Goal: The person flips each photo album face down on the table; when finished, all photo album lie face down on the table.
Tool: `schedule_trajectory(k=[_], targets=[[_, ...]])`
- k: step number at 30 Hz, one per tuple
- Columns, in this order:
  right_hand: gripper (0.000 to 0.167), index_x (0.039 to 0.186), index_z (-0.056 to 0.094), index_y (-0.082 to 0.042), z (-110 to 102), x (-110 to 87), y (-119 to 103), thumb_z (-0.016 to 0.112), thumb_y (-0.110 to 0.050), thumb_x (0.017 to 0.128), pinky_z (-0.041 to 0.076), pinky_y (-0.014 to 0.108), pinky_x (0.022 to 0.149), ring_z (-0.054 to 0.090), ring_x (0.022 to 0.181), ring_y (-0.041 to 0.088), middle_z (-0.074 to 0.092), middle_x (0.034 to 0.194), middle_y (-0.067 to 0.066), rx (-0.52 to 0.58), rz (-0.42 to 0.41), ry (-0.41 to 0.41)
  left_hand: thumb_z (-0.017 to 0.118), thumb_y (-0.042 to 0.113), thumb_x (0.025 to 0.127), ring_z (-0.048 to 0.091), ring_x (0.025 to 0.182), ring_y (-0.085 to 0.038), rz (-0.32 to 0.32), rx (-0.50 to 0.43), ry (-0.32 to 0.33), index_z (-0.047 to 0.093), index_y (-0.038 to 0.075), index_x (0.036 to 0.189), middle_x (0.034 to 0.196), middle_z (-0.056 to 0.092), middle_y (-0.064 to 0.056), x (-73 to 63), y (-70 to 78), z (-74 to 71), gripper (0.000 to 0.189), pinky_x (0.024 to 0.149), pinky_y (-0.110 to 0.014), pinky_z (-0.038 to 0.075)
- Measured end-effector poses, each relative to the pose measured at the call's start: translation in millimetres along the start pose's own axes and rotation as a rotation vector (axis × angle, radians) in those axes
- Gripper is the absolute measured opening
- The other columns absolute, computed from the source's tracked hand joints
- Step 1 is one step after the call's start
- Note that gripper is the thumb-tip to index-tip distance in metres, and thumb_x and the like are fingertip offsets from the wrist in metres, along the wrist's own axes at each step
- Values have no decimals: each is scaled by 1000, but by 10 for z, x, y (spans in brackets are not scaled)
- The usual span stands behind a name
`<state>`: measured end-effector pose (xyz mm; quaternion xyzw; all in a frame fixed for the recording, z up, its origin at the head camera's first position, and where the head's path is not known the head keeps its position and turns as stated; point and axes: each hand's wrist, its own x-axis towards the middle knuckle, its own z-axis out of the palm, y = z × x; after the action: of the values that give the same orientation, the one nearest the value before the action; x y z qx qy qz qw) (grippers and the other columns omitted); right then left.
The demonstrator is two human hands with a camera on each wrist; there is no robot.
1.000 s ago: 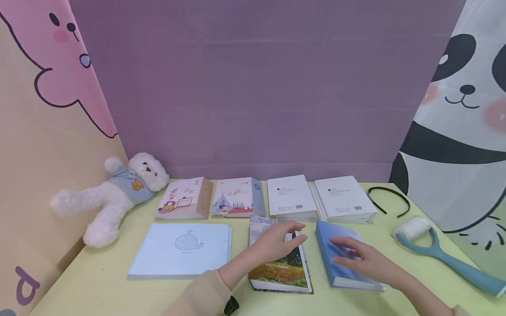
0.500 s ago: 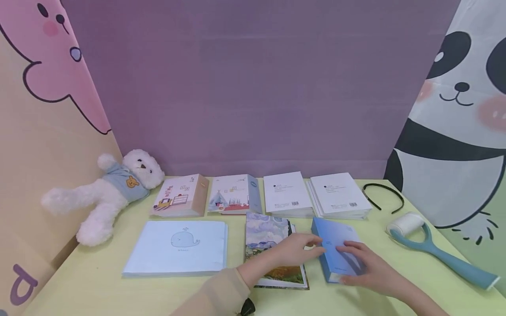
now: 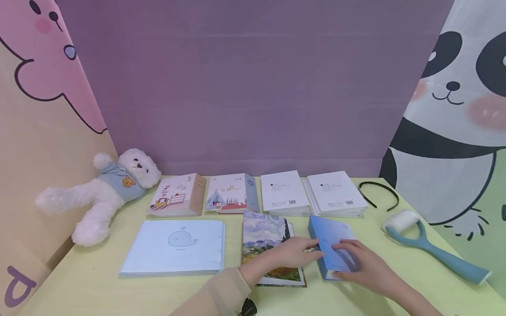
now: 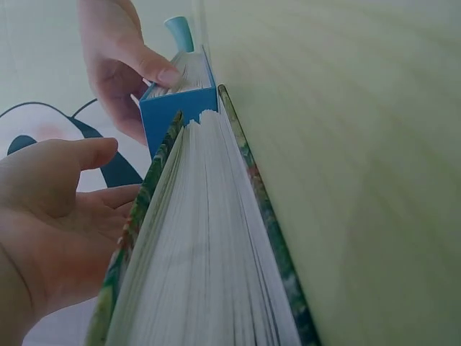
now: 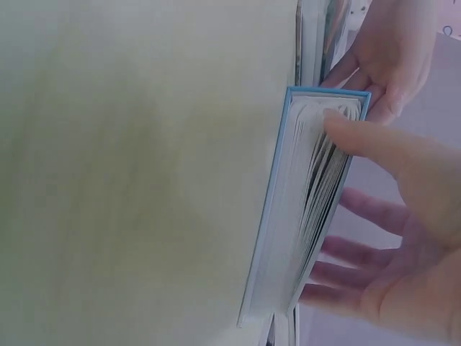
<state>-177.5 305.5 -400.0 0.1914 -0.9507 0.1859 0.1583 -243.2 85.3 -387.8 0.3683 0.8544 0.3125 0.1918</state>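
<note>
A thick blue album [image 3: 334,243] lies on the table, its spine facing left. My right hand [image 3: 371,267] holds it at the lower right, thumb against the lower page edge [image 5: 302,180] and fingers over the front cover. From the left, my left hand [image 3: 290,252] reaches across a landscape-covered photo album [image 3: 265,232], thumb and fingertips at the blue album's spine. In the left wrist view, the left palm [image 4: 57,216] shows above the landscape album's cover, its fingers extended. Part of the landscape cover is hidden by my left forearm.
A white album with a whale [image 3: 174,245] lies at left. Behind stand two illustrated albums [image 3: 174,195] [image 3: 229,193] and white albums [image 3: 284,191] [image 3: 336,191]. A plush bear [image 3: 118,184] rests at back left. On the right are a black headband [image 3: 379,184] and a lint roller [image 3: 435,248].
My left hand has moved right to the blue album's spine. My right hand has come down from above the cover, its thumb now at the lower edge. The album has barely moved.
</note>
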Motion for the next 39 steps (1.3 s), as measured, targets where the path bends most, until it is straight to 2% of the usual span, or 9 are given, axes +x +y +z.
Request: schedule_trajectory(k=[6,9,14,17,22,26,32,35,39], targets=[[46,96,69,-16,-2,13,-6,89,-30,57,50,26,69,58,83,8,60,94,-8,-36,-93,100,43,41,99,47,127,-12,4,-16,8,38,13,144,144,44,4,-29,32,-16,53,100,-24,43],[43,93,69,-13,-13,13,-1,88,-26,57,45,21,61,52,76,0,59,89,-9,-30,-138,109,44,39,99,50,125,-12,1,-39,-1,39,12,143,143,46,3,-34,45,-18,52,97,-23,45],[39,91,70,-10,-62,52,1,87,-23,59,38,17,54,44,69,-3,60,85,-8,-7,-190,102,45,39,99,53,121,-10,4,-62,4,38,14,144,142,47,2,-21,31,-37,52,93,-22,47],[37,91,70,-9,-103,72,7,87,-21,60,40,18,52,45,67,-4,61,84,-7,27,-182,126,45,36,99,53,122,-12,15,-91,4,34,14,146,143,46,0,-11,15,-43,53,95,-23,46],[34,97,70,-9,-153,96,34,85,-16,66,53,22,56,54,76,-2,65,88,-4,153,-79,153,46,33,99,51,124,-17,36,-154,6,33,12,146,144,45,-2,0,-17,-48,53,97,-23,45],[36,105,68,-10,-155,89,61,81,-17,72,57,28,62,59,88,-2,67,97,3,239,15,143,45,33,99,50,125,-16,61,-190,12,37,13,144,141,48,-1,10,-32,-43,50,97,-23,45],[42,114,63,-10,-119,64,70,79,-17,75,58,30,67,59,95,-5,67,104,9,321,83,135,44,34,100,50,125,-14,87,-203,79,41,11,142,138,51,0,16,-26,-31,48,96,-23,45],[46,118,60,-9,-113,70,61,78,-14,76,58,31,68,56,99,-7,65,110,12,351,65,134,44,33,100,54,120,-10,97,-182,119,44,11,140,137,52,-1,19,-18,-48,45,88,-18,47],[52,125,54,-8,-117,93,58,76,-10,78,57,29,70,56,103,-8,59,121,12,404,31,129,44,27,101,59,98,-3,136,-163,170,48,11,137,137,52,-2,27,-10,-85,40,68,-14,45]])
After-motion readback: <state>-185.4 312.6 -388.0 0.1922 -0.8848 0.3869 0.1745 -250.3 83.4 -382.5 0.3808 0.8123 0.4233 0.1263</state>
